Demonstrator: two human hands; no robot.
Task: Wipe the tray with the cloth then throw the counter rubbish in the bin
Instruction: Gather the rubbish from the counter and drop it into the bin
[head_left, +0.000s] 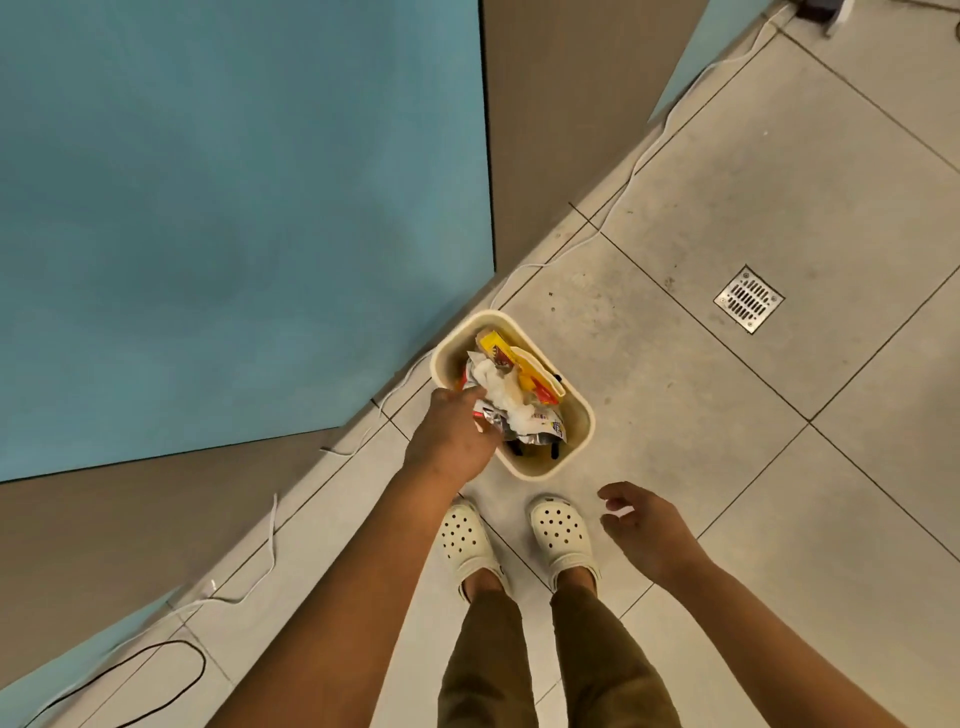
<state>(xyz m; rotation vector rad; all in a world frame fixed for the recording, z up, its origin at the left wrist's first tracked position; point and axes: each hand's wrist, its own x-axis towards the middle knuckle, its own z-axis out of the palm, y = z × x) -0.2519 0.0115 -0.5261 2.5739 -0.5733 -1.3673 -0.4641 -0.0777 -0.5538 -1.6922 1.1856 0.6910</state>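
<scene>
Our left hand (451, 436) was over the near-left edge of the bin (582, 415), fingers curled round a wad of rubbish (511, 402): crumpled white tissue plus silver foil wrapper. The wad sat above the bin's opening; we couldn't tell if it already rested on the contents or hung just above them. Our right hand (647, 530) was out to the right, holding nothing, fingers loosely bent, above the floor (727, 467) and apart from the bin.

Bin was small, cream, rounded-rectangular, standing on the tiles just ahead of our clogs (561, 535). Inside: a yellow-and-red wrapper (511, 361) toward the far side, a cream flat piece by the right wall, something dark at the bottom near the front.

Left of the bin was a blue panel (234, 208) with brown panel beside it. A white cable (644, 156) ran along the base of the panels, passing just behind the bin. A black cable (171, 657) looped on the floor bottom left. A metal drain (749, 299) was set in the tiles, well to the right of the bin.

Tray and cloth were not in view.
</scene>
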